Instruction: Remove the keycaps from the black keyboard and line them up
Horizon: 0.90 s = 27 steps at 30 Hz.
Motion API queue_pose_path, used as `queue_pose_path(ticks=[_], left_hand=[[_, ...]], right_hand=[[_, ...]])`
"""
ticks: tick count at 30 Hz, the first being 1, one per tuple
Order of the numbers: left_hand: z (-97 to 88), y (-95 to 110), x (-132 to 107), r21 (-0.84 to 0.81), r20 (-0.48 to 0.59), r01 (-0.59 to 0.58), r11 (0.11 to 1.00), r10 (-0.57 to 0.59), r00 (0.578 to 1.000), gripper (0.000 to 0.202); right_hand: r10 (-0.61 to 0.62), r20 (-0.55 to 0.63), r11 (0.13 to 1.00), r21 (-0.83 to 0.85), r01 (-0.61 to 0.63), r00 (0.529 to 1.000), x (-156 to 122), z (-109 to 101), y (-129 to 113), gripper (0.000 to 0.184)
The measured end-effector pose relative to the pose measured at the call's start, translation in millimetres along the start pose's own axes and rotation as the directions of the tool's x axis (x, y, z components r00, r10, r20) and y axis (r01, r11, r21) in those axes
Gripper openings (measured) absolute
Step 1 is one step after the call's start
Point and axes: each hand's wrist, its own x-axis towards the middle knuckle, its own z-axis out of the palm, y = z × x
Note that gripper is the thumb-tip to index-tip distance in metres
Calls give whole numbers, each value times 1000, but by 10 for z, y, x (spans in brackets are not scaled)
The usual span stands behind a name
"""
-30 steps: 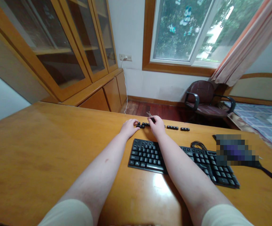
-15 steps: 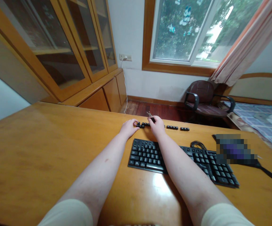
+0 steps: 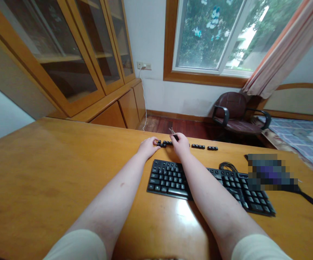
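Note:
A black keyboard (image 3: 169, 177) lies on the wooden desk (image 3: 50, 173) under my forearms. Beyond it, near the desk's far edge, several loose black keycaps (image 3: 198, 146) lie in a row. My left hand (image 3: 147, 147) rests at the row's left end, fingers curled with the tips on a keycap (image 3: 160, 144). My right hand (image 3: 180, 143) is closed round a small metal keycap puller (image 3: 172, 131), whose tip sticks up past the fingers, and a black keycap sits at the fingertips.
A coiled black cable (image 3: 228, 167) lies behind the keyboard, with a blurred dark object (image 3: 271, 172) and a black strap to its right. Beyond the desk are a brown armchair (image 3: 236, 115), a bed, glass-door cabinets (image 3: 72, 54) and a window.

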Motion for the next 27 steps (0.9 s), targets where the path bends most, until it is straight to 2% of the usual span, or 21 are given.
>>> queue_pose_path(ticks=[2,4,7,10,12,14,16,18,20,23,24,25,27], left_hand=[[-3,4,0,6,-9,6,1000,-6,1000,33],[-8,13,0,9,-24,13,1000,-13,1000,35],[-23,36,-9,5,-58,23,1000,-23,998,33],[-73,80,-41,-10,-108,24,1000,-25,994,24],[-147,140,-77,-14,-149,13,1000,-15,989,23],[-251,236,-114,-11,-187,-7,1000,5,982,24],[-364,367,-154,-11,-217,-68,998,64,974,23],[-454,510,-215,-33,-128,-130,991,125,984,20],[-493,630,-323,-67,64,-158,985,163,985,20],[-440,706,-582,-88,303,-296,951,308,902,23],[-399,703,-680,-100,336,-306,947,322,885,26],[-354,691,-774,-99,343,-297,950,313,886,28],[-264,652,-929,-66,287,-283,957,290,913,27]], right_hand=[[-3,-9,1000,11,3,1000,-19,-31,-25,27],[-45,-74,997,59,49,996,-40,-111,-97,28],[-127,-231,972,165,168,965,-55,-310,-305,31],[-136,-290,943,256,214,947,-69,-504,-543,34],[-119,-180,931,323,173,977,-121,-569,-632,37],[-74,24,938,342,62,997,-225,-572,-634,34],[-15,238,957,286,-56,971,-366,-540,-568,26],[39,389,966,219,-134,920,-504,-506,-478,19],[61,445,979,149,-141,893,-600,-487,-402,15],[13,429,999,33,-30,903,-658,-476,-349,15],[-17,432,1000,7,15,902,-665,-471,-344,16],[-44,444,998,-10,54,895,-672,-465,-343,18],[-90,477,992,-32,120,874,-691,-450,-346,21]])
